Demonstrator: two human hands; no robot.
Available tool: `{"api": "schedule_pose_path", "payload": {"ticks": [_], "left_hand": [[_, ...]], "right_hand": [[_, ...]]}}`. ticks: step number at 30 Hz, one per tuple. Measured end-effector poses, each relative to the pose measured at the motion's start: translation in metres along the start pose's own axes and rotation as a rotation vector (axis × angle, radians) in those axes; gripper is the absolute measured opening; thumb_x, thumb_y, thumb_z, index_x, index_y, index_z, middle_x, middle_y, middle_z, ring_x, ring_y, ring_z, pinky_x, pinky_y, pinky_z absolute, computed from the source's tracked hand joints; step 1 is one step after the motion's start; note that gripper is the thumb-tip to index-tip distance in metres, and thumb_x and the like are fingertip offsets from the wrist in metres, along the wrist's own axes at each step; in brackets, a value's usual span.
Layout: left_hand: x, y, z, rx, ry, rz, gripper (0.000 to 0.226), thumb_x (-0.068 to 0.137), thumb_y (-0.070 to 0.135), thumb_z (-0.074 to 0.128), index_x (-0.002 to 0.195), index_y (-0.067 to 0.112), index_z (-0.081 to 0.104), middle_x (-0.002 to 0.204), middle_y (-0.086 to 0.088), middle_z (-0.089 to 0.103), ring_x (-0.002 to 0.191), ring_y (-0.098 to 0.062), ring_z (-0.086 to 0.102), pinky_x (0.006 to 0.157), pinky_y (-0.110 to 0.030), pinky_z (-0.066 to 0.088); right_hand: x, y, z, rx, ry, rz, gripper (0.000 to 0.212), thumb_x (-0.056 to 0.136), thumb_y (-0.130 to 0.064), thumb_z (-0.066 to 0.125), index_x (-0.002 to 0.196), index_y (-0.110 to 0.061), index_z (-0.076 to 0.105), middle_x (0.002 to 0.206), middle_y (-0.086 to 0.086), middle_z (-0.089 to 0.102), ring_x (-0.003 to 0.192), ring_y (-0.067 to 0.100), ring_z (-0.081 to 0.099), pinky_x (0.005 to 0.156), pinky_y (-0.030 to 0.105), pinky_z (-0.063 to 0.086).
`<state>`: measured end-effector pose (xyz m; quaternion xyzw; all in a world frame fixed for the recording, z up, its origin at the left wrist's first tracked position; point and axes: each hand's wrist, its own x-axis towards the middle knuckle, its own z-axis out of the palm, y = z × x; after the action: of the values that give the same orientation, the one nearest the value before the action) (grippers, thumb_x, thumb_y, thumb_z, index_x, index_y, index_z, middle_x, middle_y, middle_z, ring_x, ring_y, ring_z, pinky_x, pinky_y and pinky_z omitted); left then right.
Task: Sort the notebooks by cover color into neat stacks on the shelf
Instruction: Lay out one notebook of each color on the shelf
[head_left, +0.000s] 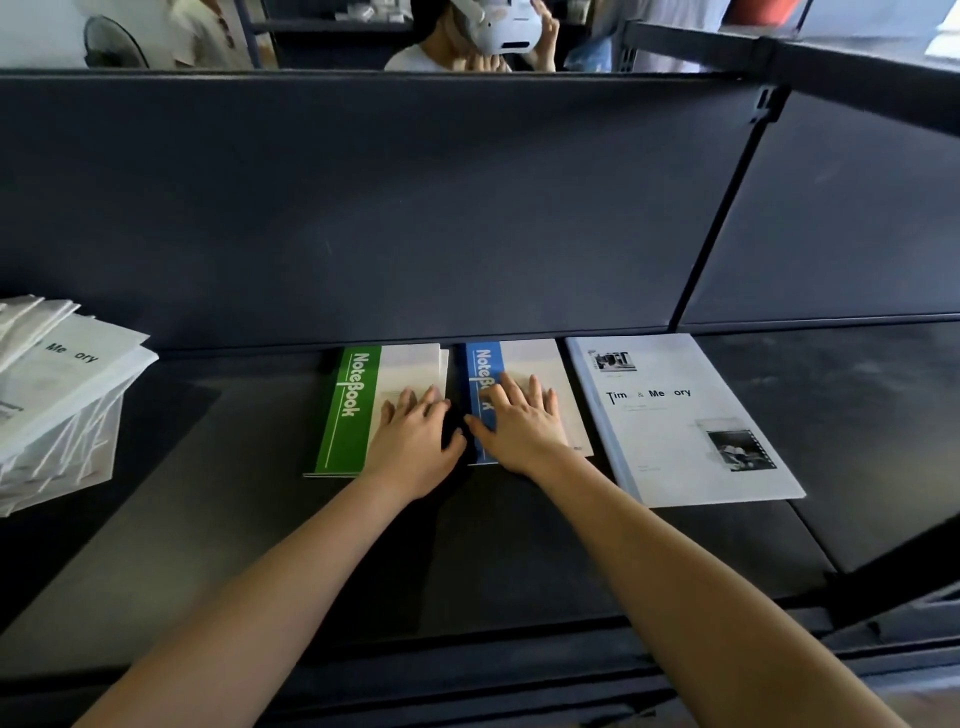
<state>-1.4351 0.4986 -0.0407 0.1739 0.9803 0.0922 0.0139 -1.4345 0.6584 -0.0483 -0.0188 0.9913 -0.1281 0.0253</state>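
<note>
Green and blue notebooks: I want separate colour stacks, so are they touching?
Apart. The head view shows a dark strip of shelf between the green notebook and the blue notebook.

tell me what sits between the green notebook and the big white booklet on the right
The blue notebook lies there, with the right hand resting flat on it, as the head view shows.

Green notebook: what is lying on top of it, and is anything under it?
The left hand rests flat on the green notebook. Edges of another cover peek out beneath it; how many lie below is hidden.
</note>
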Motion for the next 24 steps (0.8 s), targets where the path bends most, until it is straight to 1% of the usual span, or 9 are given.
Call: {"api": "schedule_pose_path", "payload": {"ticks": [3,5,8,10,12,15,18,21,24], "left_hand": [[0.001,0.002,-0.003,0.026,-0.01,0.014,0.055,0.1,0.043,0.033,0.146,0.014,0.032,0.159,-0.006,0.019,0.147,-0.028,0.011,0.118,-0.048,0.009],[0.0,0.001,-0.003,0.068,0.035,0.045,0.053,0.099,0.045,0.034,0.143,0.016,0.036,0.154,-0.006,0.029,0.143,-0.028,0.021,0.115,-0.047,0.016],[0.001,0.004,-0.005,0.088,0.097,0.061,0.053,0.098,0.049,0.034,0.142,0.02,0.037,0.147,-0.003,0.039,0.136,-0.026,0.031,0.112,-0.045,0.019],[0.005,0.012,-0.007,0.053,0.077,0.069,0.056,0.098,0.052,0.032,0.146,0.022,0.032,0.154,-0.005,0.031,0.142,-0.028,0.025,0.116,-0.046,0.013],[0.01,0.026,-0.008,0.045,0.044,0.129,0.06,0.098,0.056,0.03,0.148,0.023,0.027,0.158,-0.005,0.022,0.145,-0.028,0.018,0.118,-0.045,0.01],[0.017,0.055,-0.004,0.007,-0.022,0.226,0.069,0.094,0.065,0.028,0.151,0.026,0.02,0.161,-0.003,0.011,0.148,-0.028,0.008,0.12,-0.045,0.006],[0.024,0.081,0.006,0.034,-0.13,0.296,0.073,0.092,0.069,0.026,0.153,0.033,0.008,0.162,0.0,-0.003,0.148,-0.03,-0.006,0.12,-0.05,0.0],[0.03,0.092,0.016,0.05,-0.216,0.295,0.074,0.09,0.071,0.024,0.152,0.037,0.004,0.161,0.0,-0.011,0.146,-0.032,-0.015,0.117,-0.055,-0.007],[0.034,0.091,0.019,0.038,-0.206,0.294,0.074,0.089,0.072,0.026,0.152,0.036,0.008,0.162,0.0,-0.01,0.146,-0.031,-0.015,0.116,-0.056,-0.009]], "right_hand": [[0.002,0.0,-0.003,0.007,-0.016,-0.009,0.057,0.097,-0.055,0.032,0.146,-0.026,0.027,0.161,0.0,0.005,0.146,0.038,-0.006,0.117,0.054,-0.003],[0.003,0.002,-0.008,0.075,-0.016,-0.02,0.052,0.098,-0.051,0.035,0.142,-0.024,0.035,0.159,-0.001,0.012,0.147,0.034,-0.001,0.117,0.052,-0.002],[-0.006,0.011,-0.018,0.222,0.112,-0.062,0.039,0.1,-0.036,0.041,0.135,-0.019,0.046,0.156,0.003,0.022,0.147,0.026,0.008,0.117,0.047,-0.003],[-0.018,0.021,-0.023,0.219,0.211,-0.072,0.037,0.1,-0.03,0.043,0.135,-0.019,0.047,0.156,0.004,0.024,0.148,0.021,0.01,0.117,0.044,-0.004],[-0.031,0.036,-0.029,0.175,0.248,-0.024,0.039,0.1,-0.031,0.042,0.139,-0.022,0.043,0.157,0.003,0.022,0.148,0.02,0.008,0.118,0.046,-0.004],[-0.048,0.062,-0.035,0.055,0.19,0.172,0.046,0.101,-0.037,0.034,0.145,-0.026,0.031,0.16,0.0,0.012,0.148,0.025,0.001,0.115,0.056,-0.003],[-0.063,0.089,-0.036,-0.007,0.091,0.393,0.052,0.099,-0.043,0.029,0.148,-0.03,0.021,0.16,-0.001,0.007,0.147,0.031,-0.001,0.11,0.067,-0.002],[-0.071,0.103,-0.033,-0.058,0.052,0.398,0.054,0.098,-0.05,0.025,0.149,-0.035,0.018,0.161,-0.002,0.006,0.147,0.03,-0.003,0.111,0.066,-0.001],[-0.067,0.107,-0.032,-0.062,0.07,0.362,0.053,0.098,-0.052,0.023,0.149,-0.038,0.018,0.161,-0.001,0.006,0.147,0.03,-0.002,0.113,0.063,0.0]]}}
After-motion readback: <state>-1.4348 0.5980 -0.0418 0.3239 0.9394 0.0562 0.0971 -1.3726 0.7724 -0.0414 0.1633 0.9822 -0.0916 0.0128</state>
